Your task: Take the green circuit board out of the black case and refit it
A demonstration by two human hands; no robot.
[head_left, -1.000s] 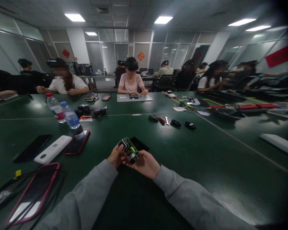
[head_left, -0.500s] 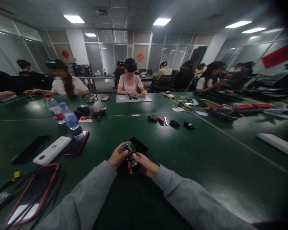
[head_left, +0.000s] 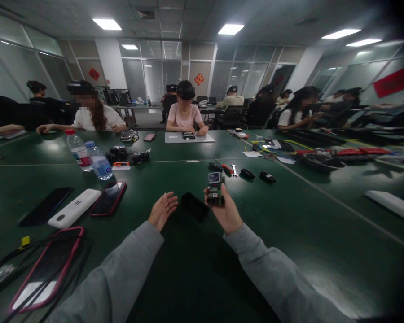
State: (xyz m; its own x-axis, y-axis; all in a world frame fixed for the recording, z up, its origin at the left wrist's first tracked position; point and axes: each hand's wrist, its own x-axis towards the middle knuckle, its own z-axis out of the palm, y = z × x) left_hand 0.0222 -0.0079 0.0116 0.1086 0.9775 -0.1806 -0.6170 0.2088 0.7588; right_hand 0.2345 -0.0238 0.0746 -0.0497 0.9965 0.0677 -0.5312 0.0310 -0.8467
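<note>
Moved to the right and out of the left hand (head_left: 160,211) since half a second ago: the board (head_left: 214,188), then in both hands, now held up in the right hand (head_left: 232,215) alone. Gripped there by curled fingers (head_left: 224,192), with the thumb along the right edge and a small screen at the top. Shifted slightly left as well: the left hand, raised, empty, fingers loosely spread. Between the hands, on the green desk (head_left: 283,224): a black box (head_left: 193,206), apart from both, blurred, so cannot tell what, if anything, is inside. Beyond the board, in a loose row, a screwdriver (head_left: 226,169), a wrench (head_left: 234,170) and some black items (head_left: 247,173). To the left, a red-edged phone (head_left: 108,198), a power bank (head_left: 74,209) and a dark phone (head_left: 45,207) side by side, with two bottles (head_left: 101,165) behind. Nearer, a pink-edged phone (head_left: 52,264). Across the desk, a person in pink (head_left: 184,115) at a pale mat (head_left: 205,138).
</note>
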